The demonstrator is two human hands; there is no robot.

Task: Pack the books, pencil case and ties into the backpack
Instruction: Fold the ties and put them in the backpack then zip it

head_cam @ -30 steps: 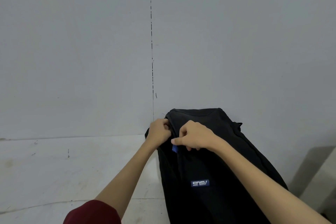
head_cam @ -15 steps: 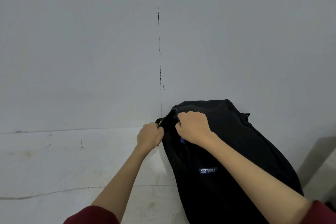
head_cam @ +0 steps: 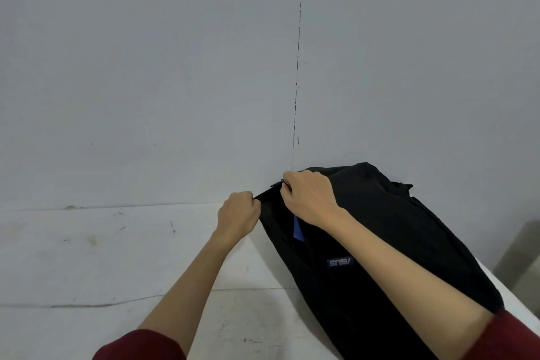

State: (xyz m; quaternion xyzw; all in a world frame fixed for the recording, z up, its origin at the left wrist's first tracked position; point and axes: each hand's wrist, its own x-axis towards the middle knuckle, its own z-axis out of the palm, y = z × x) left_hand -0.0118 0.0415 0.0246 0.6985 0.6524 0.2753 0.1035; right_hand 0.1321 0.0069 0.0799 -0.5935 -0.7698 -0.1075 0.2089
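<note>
Left hand (head_cam: 239,213) fisted on backpack (head_cam: 388,242) edge; right hand (head_cam: 308,197) pinches zipper pull, mostly hidden. Contents unseen, blue sliver showing. Backpack lies on worktop (head_cam: 117,257), top toward wall, long axis running near-right; bottom cut off.

The backpack (head_cam: 409,242) lies on the table (head_cam: 117,272) against the wall (head_cam: 175,67), right of centre.

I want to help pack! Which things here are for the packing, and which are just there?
For the packing:
- black fabric backpack
- left hand, gripping its edge
- right hand, pinching its zipper

Just there:
- scuffed white table
- plain grey wall
</note>
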